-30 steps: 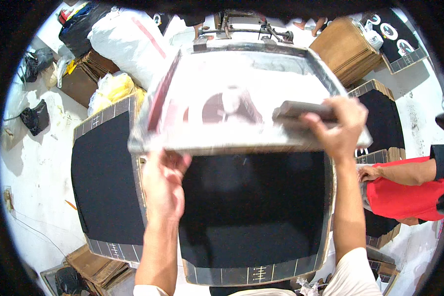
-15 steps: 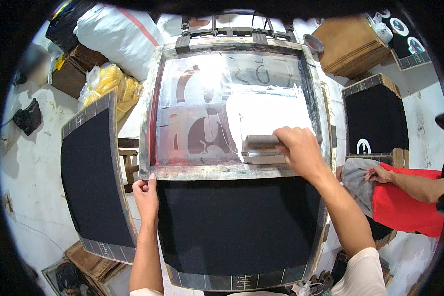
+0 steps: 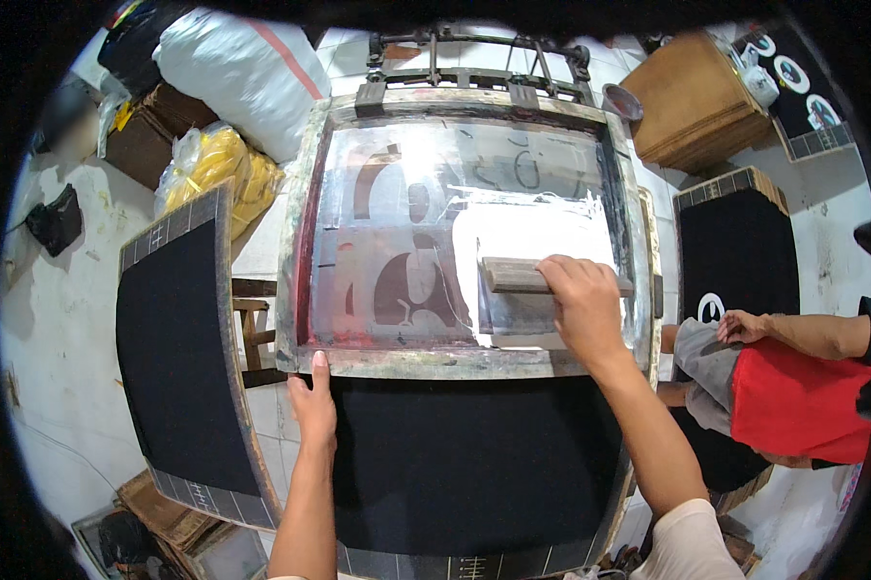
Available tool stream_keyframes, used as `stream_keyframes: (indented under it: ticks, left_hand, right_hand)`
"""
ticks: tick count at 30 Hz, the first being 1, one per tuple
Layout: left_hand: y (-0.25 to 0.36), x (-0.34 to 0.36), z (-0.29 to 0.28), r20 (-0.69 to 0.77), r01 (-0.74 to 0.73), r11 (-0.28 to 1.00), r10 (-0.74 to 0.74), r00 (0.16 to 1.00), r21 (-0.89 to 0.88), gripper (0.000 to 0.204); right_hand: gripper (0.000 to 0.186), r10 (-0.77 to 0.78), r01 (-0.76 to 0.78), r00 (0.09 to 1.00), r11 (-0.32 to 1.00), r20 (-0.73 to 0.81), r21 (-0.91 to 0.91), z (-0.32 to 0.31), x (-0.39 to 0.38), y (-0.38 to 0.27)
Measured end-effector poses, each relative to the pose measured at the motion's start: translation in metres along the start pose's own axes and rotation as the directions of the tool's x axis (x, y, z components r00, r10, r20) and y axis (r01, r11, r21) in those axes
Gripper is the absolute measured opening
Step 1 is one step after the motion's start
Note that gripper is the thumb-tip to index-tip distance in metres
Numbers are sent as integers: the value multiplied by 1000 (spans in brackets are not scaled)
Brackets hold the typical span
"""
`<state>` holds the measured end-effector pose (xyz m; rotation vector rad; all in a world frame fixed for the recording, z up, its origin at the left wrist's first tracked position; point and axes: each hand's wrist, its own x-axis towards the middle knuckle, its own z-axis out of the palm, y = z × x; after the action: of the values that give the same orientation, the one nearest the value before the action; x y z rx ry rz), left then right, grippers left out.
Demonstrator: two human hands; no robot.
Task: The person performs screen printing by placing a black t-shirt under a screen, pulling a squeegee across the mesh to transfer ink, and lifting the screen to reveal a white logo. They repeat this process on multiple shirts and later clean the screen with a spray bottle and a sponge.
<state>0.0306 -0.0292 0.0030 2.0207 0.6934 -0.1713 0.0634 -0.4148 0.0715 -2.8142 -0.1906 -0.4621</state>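
Observation:
My right hand (image 3: 587,300) grips the wooden handle of a squeegee (image 3: 513,276), with its blade down on the mesh of a printing screen (image 3: 435,363). White ink (image 3: 532,227) lies thick on the mesh beyond the squeegee. On the near side of the squeegee the mesh shows a thin greyish film. At the screen's near left corner, my left hand (image 3: 314,401) holds the frame, thumb on top and fingers under the edge. Black fabric (image 3: 474,454) covers the board below the screen and comes out from under it toward me.
Left of the screen stands a board with black fabric (image 3: 174,338); a similar one (image 3: 740,242) at right bears a white print. A person in red (image 3: 808,396) works there, one hand (image 3: 742,327) near that board. Metal hinge clamps (image 3: 522,95) hold the screen's far side. Cardboard (image 3: 692,101) lies stacked far right.
My right hand has pushed the squeegee away from the frame's near edge, leaving thinned ink behind. My left hand stays at the corner. The whole view has shifted slightly.

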Motion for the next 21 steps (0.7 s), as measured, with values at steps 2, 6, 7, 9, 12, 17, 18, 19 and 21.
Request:
stream_keyframes:
  ticks: [2,6,7,9,12,17,18,19,21]
  left_hand:
    - [-3,-1,-1,-8,-38,999,38,999,-24,73]
    - [-6,-1,2,12,-43,996,44,999,-82,69]
    - [-5,-1,1,34,-54,994,58,998,-96,67]
    - [-4,-2,2,9,-68,989,70,998,-130,64]
    - [-3,-2,3,38,-46,987,53,998,-154,64]
    - [-3,-2,1,9,33,998,-32,999,-62,63]
    - [-2,-1,2,8,-33,996,34,999,-79,62]
    - [-3,0,3,-1,-57,994,57,998,-92,62]
    - [-4,-2,3,-5,-54,992,53,999,-111,61]
  right_hand:
    - [16,69,-76,981,997,182,28,-5,12,13]
    - [12,-46,49,997,998,65,-46,19,82,61]
    - [11,-71,73,996,997,51,-29,23,81,62]
    - [13,-56,54,993,998,105,26,22,61,52]
    - [19,-28,23,988,999,155,36,-7,-8,12]
    - [16,66,-120,903,987,424,103,-31,3,8]
    - [13,13,-46,936,995,351,84,-24,24,17]
    - [12,25,-40,962,998,272,47,-13,48,28]
    - [13,-33,37,995,999,99,-36,8,89,50]
